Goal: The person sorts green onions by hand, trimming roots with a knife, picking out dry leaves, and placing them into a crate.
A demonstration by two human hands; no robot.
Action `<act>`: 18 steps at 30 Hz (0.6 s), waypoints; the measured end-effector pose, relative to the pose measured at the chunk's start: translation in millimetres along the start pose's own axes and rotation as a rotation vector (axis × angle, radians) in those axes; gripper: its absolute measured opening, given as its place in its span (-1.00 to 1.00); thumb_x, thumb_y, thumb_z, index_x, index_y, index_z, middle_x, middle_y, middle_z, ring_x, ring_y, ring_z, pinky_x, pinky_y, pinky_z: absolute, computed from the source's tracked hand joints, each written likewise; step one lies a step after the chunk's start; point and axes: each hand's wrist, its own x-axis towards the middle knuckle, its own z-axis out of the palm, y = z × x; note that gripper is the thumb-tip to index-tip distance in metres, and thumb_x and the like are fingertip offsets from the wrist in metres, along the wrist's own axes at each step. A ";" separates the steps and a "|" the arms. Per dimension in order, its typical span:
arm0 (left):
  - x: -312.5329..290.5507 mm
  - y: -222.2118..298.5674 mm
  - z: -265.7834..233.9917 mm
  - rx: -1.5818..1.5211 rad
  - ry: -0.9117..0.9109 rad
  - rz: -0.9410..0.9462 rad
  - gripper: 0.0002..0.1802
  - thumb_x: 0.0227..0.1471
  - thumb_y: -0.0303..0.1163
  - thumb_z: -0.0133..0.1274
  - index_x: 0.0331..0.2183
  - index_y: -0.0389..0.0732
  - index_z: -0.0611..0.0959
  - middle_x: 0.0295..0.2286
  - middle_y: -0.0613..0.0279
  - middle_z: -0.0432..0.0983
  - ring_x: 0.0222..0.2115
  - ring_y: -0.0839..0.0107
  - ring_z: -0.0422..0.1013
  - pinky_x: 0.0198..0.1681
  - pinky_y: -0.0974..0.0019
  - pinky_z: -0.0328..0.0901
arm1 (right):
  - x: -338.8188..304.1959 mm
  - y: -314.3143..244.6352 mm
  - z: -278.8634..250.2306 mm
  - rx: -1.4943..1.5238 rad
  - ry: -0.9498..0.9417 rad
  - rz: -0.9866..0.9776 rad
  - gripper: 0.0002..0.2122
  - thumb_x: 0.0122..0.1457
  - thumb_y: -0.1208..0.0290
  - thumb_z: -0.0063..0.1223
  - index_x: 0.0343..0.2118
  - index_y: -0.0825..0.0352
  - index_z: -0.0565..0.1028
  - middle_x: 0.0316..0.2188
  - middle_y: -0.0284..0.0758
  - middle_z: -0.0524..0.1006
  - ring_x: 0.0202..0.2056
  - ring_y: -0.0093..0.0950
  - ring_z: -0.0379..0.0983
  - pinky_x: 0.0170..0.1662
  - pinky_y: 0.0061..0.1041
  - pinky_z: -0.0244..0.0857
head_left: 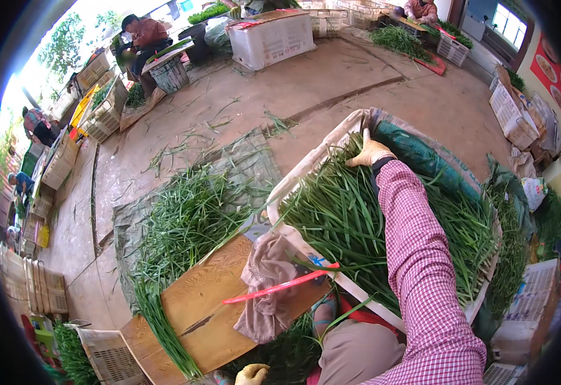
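My right hand (pixel 370 153), in a pale glove, reaches to the far corner of a white crate (pixel 285 186) full of long green chives (pixel 338 205). Its thumb and forefinger are spread over the leaves by the crate wall. My left hand (pixel 251 374), gloved too, shows only partly at the lower edge, beside the wooden board (pixel 213 289). Its fingers are curled; what they hold, if anything, is hidden. Across the board's left end lies a narrow bunch of chives (pixel 165 330). A crumpled pinkish cloth (pixel 264 282) rests on the board, with a red strip (pixel 280 290) over it.
A loose heap of green leaves (pixel 181 218) lies on a grey sheet (pixel 126 224) left of the crate. Stacked crates (pixel 524 301) stand at right, more crates (pixel 46 285) at left. People sit farther back, one at a small board (pixel 171 54). A white crate (pixel 271 42) stands there.
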 end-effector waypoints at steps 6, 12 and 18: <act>-1.9 2.9 0.0 0.009 0.000 -0.015 -0.83 0.15 -0.48 0.14 -0.19 -0.24 0.70 -0.36 0.28 0.59 -0.37 0.51 0.46 -0.26 0.41 0.37 | -21.5 -26.0 -16.2 -0.321 -0.057 -0.010 -0.14 -0.21 -0.15 0.39 0.18 0.19 0.41 0.22 -0.22 0.39 0.23 -0.29 0.32 0.24 -0.29 0.21; -1.0 30.7 6.6 0.123 0.023 0.158 -0.83 0.13 -0.48 0.14 -0.21 -0.25 0.69 -0.33 0.16 0.61 -0.26 0.34 0.52 -0.12 0.31 0.39 | -11.4 -1.5 -4.3 -0.089 0.020 -0.097 -0.07 -0.24 -0.02 0.43 0.21 0.36 0.29 0.16 -0.04 0.41 0.19 -0.18 0.35 0.23 -0.33 0.21; -2.2 102.7 12.2 0.272 -0.035 0.312 -0.84 0.12 -0.48 0.13 -0.22 -0.23 0.69 -0.31 0.08 0.61 -0.24 0.20 0.54 -0.10 0.26 0.39 | -26.8 21.4 -13.4 0.157 0.206 -0.112 -0.20 -0.22 0.11 0.47 0.12 0.33 0.37 0.04 -0.08 0.52 0.08 -0.19 0.46 0.15 -0.33 0.30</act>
